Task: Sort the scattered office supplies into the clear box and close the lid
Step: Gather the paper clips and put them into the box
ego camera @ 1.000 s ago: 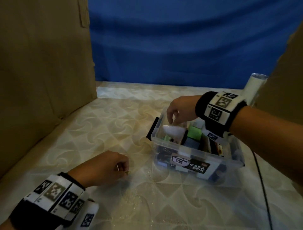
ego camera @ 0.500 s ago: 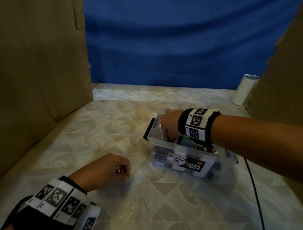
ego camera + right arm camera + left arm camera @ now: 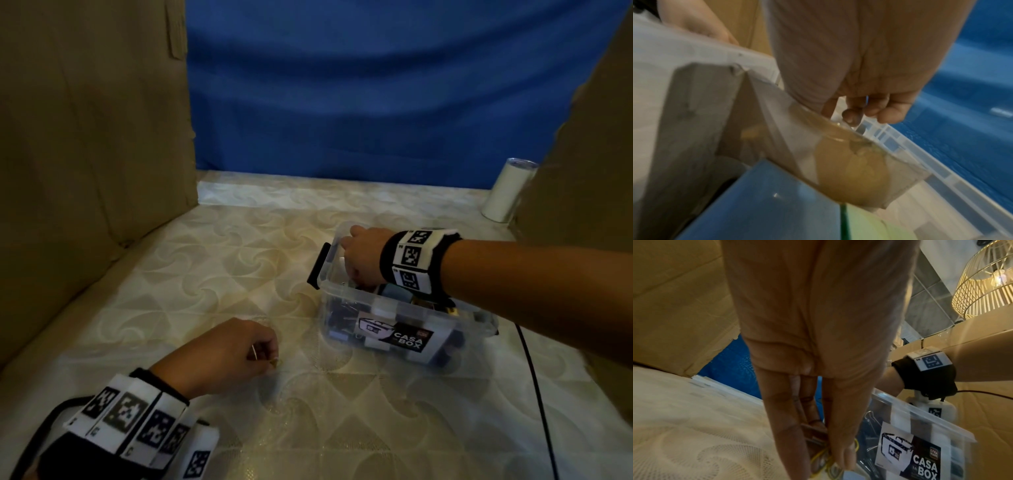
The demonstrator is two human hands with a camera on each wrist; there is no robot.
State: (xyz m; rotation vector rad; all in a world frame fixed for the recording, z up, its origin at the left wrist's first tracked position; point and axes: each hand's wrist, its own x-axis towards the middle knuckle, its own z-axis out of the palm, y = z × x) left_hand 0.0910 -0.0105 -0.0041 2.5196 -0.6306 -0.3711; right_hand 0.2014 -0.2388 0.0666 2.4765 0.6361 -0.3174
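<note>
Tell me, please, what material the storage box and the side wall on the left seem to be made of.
The clear box: likely glossy, transparent plastic; its contents show through the walls, and its rim is moulded. The side wall: probably matte brown cardboard, with a fold crease and a torn edge in the left wrist view.

I'm seeing glossy see-through plastic on the clear box [image 3: 346, 301] — tablecloth [image 3: 212, 274] looking woven, embossed, faintly shiny.

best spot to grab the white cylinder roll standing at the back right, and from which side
Grip the white cylinder roll around its mid wall, coming from its left, open-table side. It stands nearly upright with a round, even wall the fingers can wrap, and the brown cardboard panel stands close on its right, so that side looks blocked.
</note>
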